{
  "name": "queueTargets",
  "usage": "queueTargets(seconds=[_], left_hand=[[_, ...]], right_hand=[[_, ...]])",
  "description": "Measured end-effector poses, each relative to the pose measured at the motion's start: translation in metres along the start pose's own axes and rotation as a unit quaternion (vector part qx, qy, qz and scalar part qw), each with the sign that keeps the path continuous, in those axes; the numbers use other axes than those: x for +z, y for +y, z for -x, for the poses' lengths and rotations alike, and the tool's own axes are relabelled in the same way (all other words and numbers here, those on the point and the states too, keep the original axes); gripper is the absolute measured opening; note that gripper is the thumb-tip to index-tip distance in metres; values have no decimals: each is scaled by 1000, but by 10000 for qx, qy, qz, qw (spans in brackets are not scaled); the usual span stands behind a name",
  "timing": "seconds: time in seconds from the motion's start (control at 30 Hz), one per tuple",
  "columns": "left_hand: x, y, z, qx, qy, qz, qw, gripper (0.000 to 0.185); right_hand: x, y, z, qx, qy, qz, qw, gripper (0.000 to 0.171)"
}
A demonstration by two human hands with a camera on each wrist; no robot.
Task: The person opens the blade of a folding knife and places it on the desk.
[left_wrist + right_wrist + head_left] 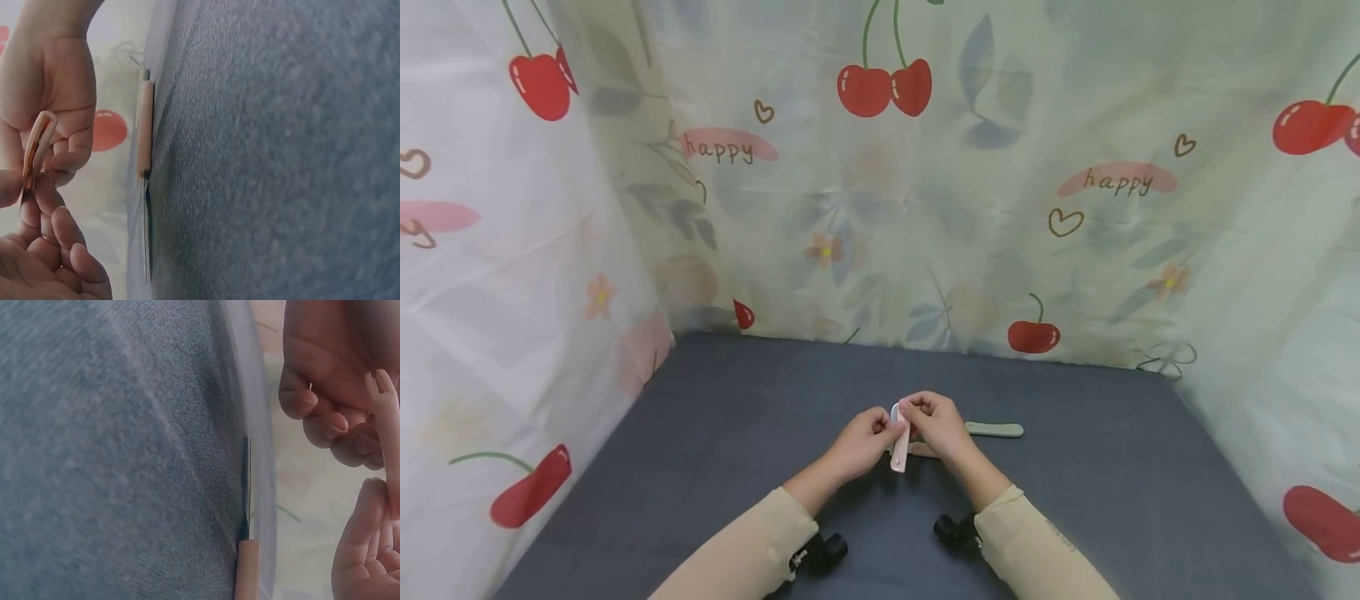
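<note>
Between both hands a pale pink folding knife (900,454) is held over the table, its slotted handle pointing down toward the person. My left hand (863,444) pinches it around the middle with thumb and fingers. At its far end, the thumb and fingertips of my right hand (937,425) grip it, beside a pale blade edge. The left wrist view shows the open slot along the pink handle (39,147). Under the hands lies a knife with a pinkish handle (922,450), its blade pointing left and partly hidden.
Right of the right hand, a pale green handle (997,430) lies on the dark grey table (760,400). A cherry-print curtain (910,192) encloses the back and sides. Black wrist cameras (831,550) hang under the sleeves.
</note>
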State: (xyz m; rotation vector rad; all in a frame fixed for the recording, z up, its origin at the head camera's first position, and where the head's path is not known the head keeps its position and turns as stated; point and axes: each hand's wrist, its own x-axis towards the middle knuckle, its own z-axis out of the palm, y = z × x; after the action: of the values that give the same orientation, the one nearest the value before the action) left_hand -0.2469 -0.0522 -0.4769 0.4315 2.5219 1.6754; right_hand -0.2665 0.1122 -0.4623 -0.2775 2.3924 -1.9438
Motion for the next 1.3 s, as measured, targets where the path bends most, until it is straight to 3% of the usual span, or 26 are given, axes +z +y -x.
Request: queueTargets(seconds=[0.33, 0.57, 1.1, 1.3], left_hand=[[-4, -4, -3, 218, 5, 373, 9991, 23], [-8, 0, -2, 270, 518, 651, 9962, 23], [-14, -9, -2, -20, 1149, 1009, 9882, 23], [-15, -10, 0, 97, 1335, 1153, 9843, 23]], right_hand=[[-4, 4, -3, 33, -328, -56, 9994, 24], [-10, 4, -3, 65, -89, -75, 9999, 20], [-40, 6, 8, 499, 177, -402, 9978, 19], [-48, 8, 11, 522, 162, -572, 9969, 20]])
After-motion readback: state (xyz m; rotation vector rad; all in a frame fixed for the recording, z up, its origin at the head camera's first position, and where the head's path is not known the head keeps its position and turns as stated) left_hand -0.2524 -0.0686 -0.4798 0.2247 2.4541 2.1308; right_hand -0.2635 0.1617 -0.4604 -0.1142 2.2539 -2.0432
